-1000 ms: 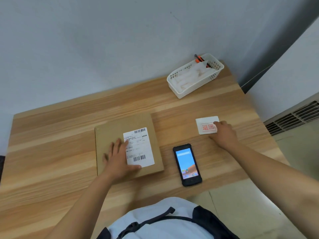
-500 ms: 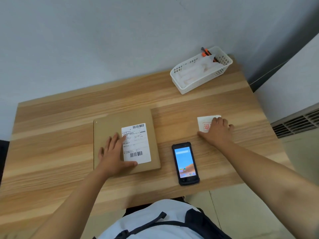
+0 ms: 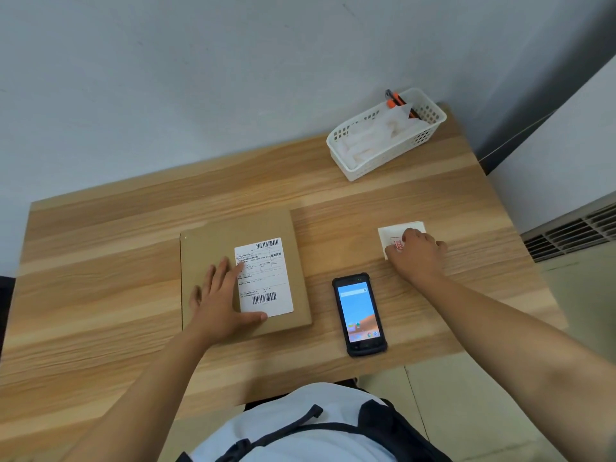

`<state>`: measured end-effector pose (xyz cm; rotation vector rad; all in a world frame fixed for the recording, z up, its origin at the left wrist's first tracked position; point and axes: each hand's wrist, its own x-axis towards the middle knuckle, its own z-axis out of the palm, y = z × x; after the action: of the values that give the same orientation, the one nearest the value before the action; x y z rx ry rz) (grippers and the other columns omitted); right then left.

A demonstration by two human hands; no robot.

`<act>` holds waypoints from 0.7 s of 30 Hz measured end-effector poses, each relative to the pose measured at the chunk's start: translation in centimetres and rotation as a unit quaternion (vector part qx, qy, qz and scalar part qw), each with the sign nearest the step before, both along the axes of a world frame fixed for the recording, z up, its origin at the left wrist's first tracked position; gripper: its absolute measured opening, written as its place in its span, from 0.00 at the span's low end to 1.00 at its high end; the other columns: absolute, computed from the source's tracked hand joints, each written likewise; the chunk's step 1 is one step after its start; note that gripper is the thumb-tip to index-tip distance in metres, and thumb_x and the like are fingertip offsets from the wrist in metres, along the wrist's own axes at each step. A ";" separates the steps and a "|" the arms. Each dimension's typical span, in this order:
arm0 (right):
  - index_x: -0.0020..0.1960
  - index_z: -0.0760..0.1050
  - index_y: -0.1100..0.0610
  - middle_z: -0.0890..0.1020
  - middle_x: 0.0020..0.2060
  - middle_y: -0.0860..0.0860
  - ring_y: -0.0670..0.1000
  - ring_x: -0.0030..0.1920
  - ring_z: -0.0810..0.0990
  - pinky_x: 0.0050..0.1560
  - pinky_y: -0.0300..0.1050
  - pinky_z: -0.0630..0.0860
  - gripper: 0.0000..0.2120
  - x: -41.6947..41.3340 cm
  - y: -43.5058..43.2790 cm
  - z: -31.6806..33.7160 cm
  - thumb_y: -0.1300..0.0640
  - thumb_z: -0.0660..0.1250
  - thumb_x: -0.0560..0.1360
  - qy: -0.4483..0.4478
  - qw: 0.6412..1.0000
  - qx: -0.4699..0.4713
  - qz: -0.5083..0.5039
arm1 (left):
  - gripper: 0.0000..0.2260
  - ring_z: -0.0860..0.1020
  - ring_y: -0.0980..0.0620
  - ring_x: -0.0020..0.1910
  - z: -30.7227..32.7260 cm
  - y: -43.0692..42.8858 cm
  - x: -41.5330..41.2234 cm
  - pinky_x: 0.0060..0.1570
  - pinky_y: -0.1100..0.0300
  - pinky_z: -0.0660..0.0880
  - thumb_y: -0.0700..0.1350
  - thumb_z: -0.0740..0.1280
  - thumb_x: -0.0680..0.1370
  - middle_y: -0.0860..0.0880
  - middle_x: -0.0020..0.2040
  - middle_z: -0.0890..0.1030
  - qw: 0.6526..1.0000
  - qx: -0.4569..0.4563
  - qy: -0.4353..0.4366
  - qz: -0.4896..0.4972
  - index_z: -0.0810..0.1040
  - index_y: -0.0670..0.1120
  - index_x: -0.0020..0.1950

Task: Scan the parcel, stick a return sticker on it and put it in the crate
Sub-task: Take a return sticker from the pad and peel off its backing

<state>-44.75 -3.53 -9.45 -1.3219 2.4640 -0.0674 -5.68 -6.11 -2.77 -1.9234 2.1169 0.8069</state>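
A flat brown cardboard parcel (image 3: 213,235) lies on the wooden table (image 3: 100,295), with a white shipping label (image 3: 266,278) bearing two barcodes on its top. My left hand (image 3: 221,298) rests flat on the parcel, fingers spread, thumb below the label. A black handheld scanner (image 3: 359,314) with a lit screen lies to the right of the parcel. Further right sits a white stack of return stickers (image 3: 390,233) with red print. My right hand (image 3: 416,255) covers its near part, fingers curled on the top sticker. No crate is in view.
A white plastic basket (image 3: 430,126) with white bags and orange-handled tools stands at the back right corner, against the grey wall. The table's right edge runs close to my right hand; a floor vent (image 3: 573,231) lies beyond it.
My right hand has slid further onto the sticker stack, covering most of the red print. My left hand stays flat on the parcel. The camera has tilted.
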 end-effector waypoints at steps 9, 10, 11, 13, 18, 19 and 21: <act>0.47 0.76 0.57 0.86 0.45 0.56 0.60 0.47 0.83 0.57 0.51 0.69 0.05 -0.8 1.2 0.5 0.56 0.63 0.77 -0.043 0.995 -0.072 -0.053 | 0.52 0.38 0.53 0.80 0.1 0.1 0.1 0.75 0.41 0.41 0.64 0.76 0.63 0.54 0.82 0.43 1.000 -0.002 0.016 0.003 0.52 0.58 0.80; 0.48 0.77 0.57 0.86 0.47 0.56 0.60 0.48 0.83 0.56 0.51 0.70 0.05 -0.8 1.4 0.8 0.57 0.64 0.77 -0.045 0.993 -0.090 -0.064 | 0.52 0.38 0.53 0.80 0.0 0.0 0.1 0.75 0.41 0.42 0.64 0.76 0.63 0.54 0.82 0.43 1.000 -0.003 0.017 0.004 0.52 0.58 0.80; 0.48 0.78 0.57 0.86 0.48 0.57 0.61 0.50 0.83 0.55 0.52 0.71 0.04 -0.8 1.6 1.2 0.58 0.65 0.76 -0.049 0.989 -0.113 -0.079 | 0.52 0.38 0.53 0.80 0.0 0.0 0.1 0.75 0.41 0.42 0.65 0.76 0.63 0.54 0.82 0.43 1.000 -0.004 0.018 0.003 0.52 0.58 0.80; 0.47 0.79 0.58 0.86 0.49 0.58 0.62 0.52 0.81 0.54 0.55 0.73 0.03 -0.8 2.0 2.1 0.59 0.67 0.75 -0.058 0.979 -0.161 -0.114 | 0.52 0.38 0.52 0.80 0.2 0.0 0.2 0.75 0.41 0.42 0.65 0.76 0.63 0.53 0.82 0.43 1.000 0.004 0.024 0.000 0.52 0.57 0.80; 0.49 0.80 0.58 0.85 0.50 0.56 0.61 0.56 0.77 0.55 0.59 0.74 0.04 -0.6 2.9 5.2 0.59 0.68 0.74 -0.056 0.948 -0.267 -0.163 | 0.40 0.48 0.46 0.80 1.8 -0.2 -1.0 0.76 0.42 0.49 0.59 0.77 0.68 0.47 0.81 0.54 0.994 -0.030 0.082 0.064 0.64 0.54 0.76; 0.48 0.80 0.57 0.85 0.51 0.56 0.61 0.56 0.76 0.55 0.59 0.74 0.04 -0.4 3.2 5.8 0.60 0.69 0.74 -0.054 0.943 -0.292 -0.150 | 0.35 0.53 0.45 0.79 2.8 -0.1 -1.7 0.76 0.44 0.52 0.56 0.77 0.70 0.46 0.80 0.59 0.988 -0.061 0.118 0.079 0.68 0.53 0.74; 0.47 0.80 0.57 0.84 0.53 0.55 0.60 0.58 0.76 0.56 0.59 0.72 0.04 0.6 3.7 6.8 0.61 0.71 0.73 -0.048 0.941 -0.319 -0.100 | 0.24 0.66 0.48 0.73 4.9 0.4 -3.3 0.70 0.55 0.64 0.51 0.76 0.73 0.49 0.73 0.69 0.968 -0.096 0.205 0.105 0.75 0.52 0.67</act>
<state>-44.10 0.13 -2.61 -1.2319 2.5776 -1.0296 -8.97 -5.70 2.17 -2.2746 2.3157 1.1687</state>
